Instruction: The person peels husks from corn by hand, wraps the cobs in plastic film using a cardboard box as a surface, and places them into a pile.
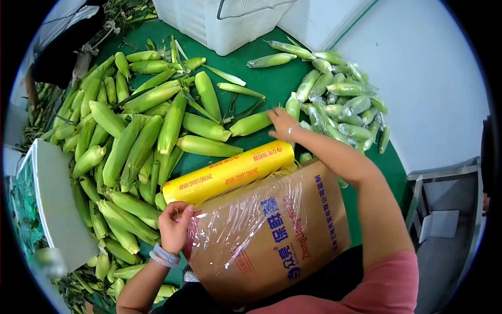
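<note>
Head view: roll of cling wrap (228, 172), yellow, lies on the green bench (266, 83), long axis running from lower left up to upper right, right end near the right hand. A brown cardboard box (272, 235) sits just below it, clear film stretched over its top; box's lower edge hidden by the person's body. Left hand (175, 227) is curled, fingers pinching the film at the box's left corner by the roll's left end. Right hand (282, 124) is half open, fingers spread, touching a husked corn cob (251, 124) beside the wrapped corn pile (340, 104). Unwrapped corn heap (130, 141) left, partly cut off. White crate (219, 23) cropped at top.
</note>
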The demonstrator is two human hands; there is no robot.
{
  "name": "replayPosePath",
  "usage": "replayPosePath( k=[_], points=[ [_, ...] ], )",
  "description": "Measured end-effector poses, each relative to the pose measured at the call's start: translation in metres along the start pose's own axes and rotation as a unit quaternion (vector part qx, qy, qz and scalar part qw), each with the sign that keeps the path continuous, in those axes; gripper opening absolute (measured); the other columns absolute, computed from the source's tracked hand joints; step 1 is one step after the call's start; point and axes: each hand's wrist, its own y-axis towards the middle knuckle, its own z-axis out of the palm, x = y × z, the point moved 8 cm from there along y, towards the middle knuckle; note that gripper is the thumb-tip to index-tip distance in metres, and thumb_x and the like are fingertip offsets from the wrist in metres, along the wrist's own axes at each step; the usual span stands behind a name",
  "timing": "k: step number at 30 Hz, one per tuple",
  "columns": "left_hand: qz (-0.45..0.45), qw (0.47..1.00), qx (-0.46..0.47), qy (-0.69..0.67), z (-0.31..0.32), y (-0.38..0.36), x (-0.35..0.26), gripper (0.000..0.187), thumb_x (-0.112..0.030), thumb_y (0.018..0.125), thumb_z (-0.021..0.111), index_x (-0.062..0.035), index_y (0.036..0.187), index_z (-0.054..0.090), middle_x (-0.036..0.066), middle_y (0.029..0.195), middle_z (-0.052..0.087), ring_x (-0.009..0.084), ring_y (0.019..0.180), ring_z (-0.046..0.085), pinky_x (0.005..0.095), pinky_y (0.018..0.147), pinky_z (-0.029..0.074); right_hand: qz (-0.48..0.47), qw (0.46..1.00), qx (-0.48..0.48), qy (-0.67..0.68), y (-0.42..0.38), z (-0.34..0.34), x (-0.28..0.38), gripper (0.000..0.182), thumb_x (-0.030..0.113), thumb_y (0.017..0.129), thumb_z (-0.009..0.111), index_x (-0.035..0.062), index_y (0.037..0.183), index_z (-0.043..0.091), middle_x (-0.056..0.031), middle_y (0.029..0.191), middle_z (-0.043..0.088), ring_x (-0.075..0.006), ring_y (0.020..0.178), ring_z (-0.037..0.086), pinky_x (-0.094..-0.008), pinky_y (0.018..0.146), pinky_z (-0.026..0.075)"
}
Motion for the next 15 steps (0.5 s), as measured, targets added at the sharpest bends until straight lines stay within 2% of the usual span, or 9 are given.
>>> replayPosePath(
  k=[2,3,4,6,7,10,11,14,15],
  points=[
    [-0.001,0.998,-0.026,0.058,-0.008,-0.010,-0.001,0.029,-0.015,0.082,0.066,0.0067,0.099,0.056,0.009,0.075,0.062,0.0116,0.067,0.057,0.0243,0.063,0.048,-0.020,0.984,-0.097,-0.148,0.033,-0.003,-0.008,0.063,0.029,0.076,0.066,0.0050,0.128,0.040,-0.0147,0.121,0.050,-0.0297,0.119,0.043,-0.0376,0.096,0.037],
    [0.001,0.990,-0.032,0.134,-0.013,-0.020,-0.009,0.036,-0.020,0.081,0.067,0.0058,0.103,0.056,0.013,0.080,0.062,0.0172,0.073,0.059,0.0279,0.068,0.048,0.000,0.982,-0.097,-0.161,0.054,0.022,-0.031,0.061,0.025,0.073,0.068,0.0080,0.126,0.044,-0.0101,0.119,0.052,-0.0269,0.115,0.046,-0.0364,0.095,0.037],
    [0.064,0.958,0.008,0.278,-0.010,-0.031,-0.032,0.046,-0.025,0.078,0.069,0.0033,0.112,0.054,0.019,0.096,0.058,0.0264,0.088,0.059,0.0337,0.077,0.048,-0.001,0.983,-0.105,-0.149,0.047,0.015,-0.020,0.061,0.025,0.073,0.068,0.0080,0.126,0.044,-0.0101,0.119,0.052,-0.0269,0.115,0.046,-0.0364,0.095,0.037],
    [0.165,0.910,0.036,0.378,-0.011,-0.052,-0.056,0.056,-0.028,0.077,0.069,0.0005,0.120,0.049,0.023,0.113,0.050,0.0341,0.101,0.054,0.0378,0.085,0.045,0.037,0.992,0.017,-0.123,0.038,0.000,-0.016,0.062,0.027,0.070,0.070,0.0106,0.124,0.046,-0.0091,0.118,0.052,-0.0261,0.114,0.046,-0.0372,0.094,0.037],
    [0.168,0.897,0.049,0.406,-0.018,-0.057,-0.063,0.059,-0.028,0.078,0.068,-0.0004,0.125,0.044,0.022,0.120,0.045,0.0362,0.104,0.053,0.0385,0.087,0.045,-0.018,0.991,0.014,-0.134,0.029,-0.013,0.000,0.063,0.033,0.068,0.070,0.0105,0.123,0.047,-0.0118,0.116,0.053,-0.0275,0.110,0.050,-0.0372,0.092,0.040],
    [0.186,0.896,0.027,0.402,-0.035,-0.054,-0.089,0.047,-0.022,0.080,0.065,0.0007,0.118,0.049,0.020,0.105,0.054,0.0358,0.095,0.056,0.0381,0.081,0.046,-0.090,0.995,-0.004,-0.046,0.006,-0.036,0.028,0.060,0.039,0.068,0.069,0.0074,0.115,0.051,-0.0157,0.109,0.057,-0.0311,0.101,0.055,-0.0386,0.086,0.045],
    [0.205,0.891,0.035,0.404,-0.033,-0.050,-0.095,0.040,-0.021,0.080,0.065,0.0017,0.111,0.053,0.020,0.097,0.056,0.0361,0.088,0.056,0.0382,0.077,0.046,-0.114,0.992,-0.031,-0.048,-0.001,-0.039,0.034,0.054,0.039,0.065,0.068,0.0028,0.101,0.053,-0.0193,0.091,0.061,-0.0361,0.083,0.059,-0.0425,0.073,0.049],
    [0.264,0.864,0.071,0.424,-0.011,-0.034,-0.115,0.037,-0.021,0.079,0.065,0.0025,0.106,0.055,0.020,0.096,0.056,0.0365,0.086,0.056,0.0385,0.077,0.046,-0.045,0.998,0.027,-0.017,-0.051,-0.078,0.056,0.054,0.039,0.066,0.067,-0.0008,0.099,0.053,-0.0205,0.085,0.061,-0.0377,0.079,0.060,-0.0437,0.071,0.049],
    [0.295,0.860,0.070,0.412,-0.002,-0.028,-0.129,0.035,-0.020,0.080,0.064,0.0030,0.105,0.055,0.020,0.095,0.056,0.0357,0.085,0.056,0.0384,0.077,0.046,-0.081,0.997,-0.010,0.015,-0.073,-0.097,0.067,0.055,0.040,0.067,0.067,-0.0017,0.099,0.052,-0.0207,0.084,0.061,-0.0381,0.078,0.060,-0.0439,0.070,0.049]
  ],
)
